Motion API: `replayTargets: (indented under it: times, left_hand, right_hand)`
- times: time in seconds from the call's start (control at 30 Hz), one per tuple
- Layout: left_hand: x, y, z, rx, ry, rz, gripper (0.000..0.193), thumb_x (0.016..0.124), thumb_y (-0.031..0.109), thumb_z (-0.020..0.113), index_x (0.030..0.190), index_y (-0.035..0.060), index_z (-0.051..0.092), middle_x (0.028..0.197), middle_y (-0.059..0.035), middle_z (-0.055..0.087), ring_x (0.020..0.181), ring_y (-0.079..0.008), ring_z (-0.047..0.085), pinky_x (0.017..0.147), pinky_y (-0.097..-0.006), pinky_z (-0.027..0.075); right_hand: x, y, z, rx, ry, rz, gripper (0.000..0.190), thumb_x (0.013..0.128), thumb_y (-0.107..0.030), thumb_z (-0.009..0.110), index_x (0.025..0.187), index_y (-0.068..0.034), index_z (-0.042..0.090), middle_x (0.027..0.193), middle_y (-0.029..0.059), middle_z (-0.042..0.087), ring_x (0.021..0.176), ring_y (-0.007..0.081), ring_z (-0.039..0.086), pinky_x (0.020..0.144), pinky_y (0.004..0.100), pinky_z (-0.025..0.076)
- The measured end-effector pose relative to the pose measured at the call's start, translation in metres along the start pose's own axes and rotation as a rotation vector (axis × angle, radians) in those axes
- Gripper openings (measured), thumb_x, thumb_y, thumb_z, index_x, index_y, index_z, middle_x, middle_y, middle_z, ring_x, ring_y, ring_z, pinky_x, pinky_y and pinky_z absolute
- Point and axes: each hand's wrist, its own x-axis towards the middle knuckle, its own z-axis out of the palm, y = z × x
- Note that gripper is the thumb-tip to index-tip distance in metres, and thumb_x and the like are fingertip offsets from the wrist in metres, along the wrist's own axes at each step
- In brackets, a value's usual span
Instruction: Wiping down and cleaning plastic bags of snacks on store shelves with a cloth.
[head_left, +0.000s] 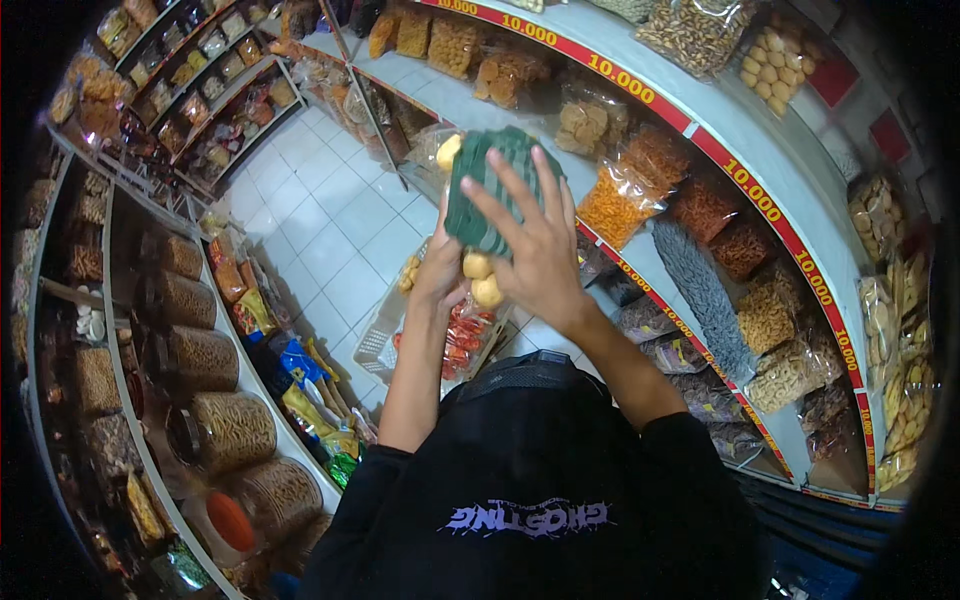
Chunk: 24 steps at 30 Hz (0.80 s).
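Note:
A clear plastic bag of round, pale-yellow snacks (484, 291) is held up before my chest. My left hand (441, 266) grips it from the left side, with its fingers partly hidden. Over the bag lies a folded dark green striped cloth (487, 180), which covers most of the snacks. My right hand (536, 240) presses the cloth against the bag with fingers spread across it. Below my forearms, a white plastic basket (375, 341) holds clear packets of red snacks (469, 330).
On the right, curved shelves with red price strips (652, 97) carry bagged snacks. A fluffy grey duster (697, 292) lies across the middle shelf. To the left, large clear jars (232, 427) line a shelf, with snack packets (307, 375) beside it. White floor tiles (330, 187) lie ahead.

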Motion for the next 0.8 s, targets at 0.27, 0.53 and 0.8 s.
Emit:
replayTargets:
  times: [0.27,0.53,0.8]
  left_hand:
    - [0.006,-0.005,-0.012,-0.114,0.117,-0.009,0.055,0.094,0.023,0.046,0.142,0.01,0.021,0.134,-0.0103,0.043,0.12,-0.0243,0.047,0.098,-0.0374,0.043]
    - [0.025,0.04,0.016,-0.186,0.009,0.13,0.047,0.097,0.032,0.04,0.137,0.0089,0.028,0.13,-0.0156,0.046,0.115,-0.0283,0.051,0.093,-0.0421,0.047]
    - [0.054,0.055,0.066,-0.233,-0.253,0.06,0.051,0.098,0.035,0.035,0.136,0.0015,0.031,0.133,-0.0171,0.044,0.12,-0.0301,0.047,0.1,-0.0438,0.041]
  right_hand:
    - [0.017,-0.008,-0.004,0.12,0.047,0.046,0.07,0.062,-0.007,0.065,0.13,-0.014,0.048,0.14,0.0074,0.04,0.132,0.0391,0.028,0.102,0.0512,0.029]
    - [-0.014,0.018,-0.053,0.135,0.027,-0.076,0.053,0.056,0.011,0.058,0.105,-0.008,0.063,0.124,0.0053,0.055,0.122,0.0347,0.043,0.096,0.0439,0.044]
    - [-0.005,0.08,-0.185,-0.438,0.292,0.154,0.057,0.054,0.009,0.057,0.107,-0.012,0.062,0.115,0.0124,0.054,0.111,0.0346,0.051,0.093,0.0414,0.044]
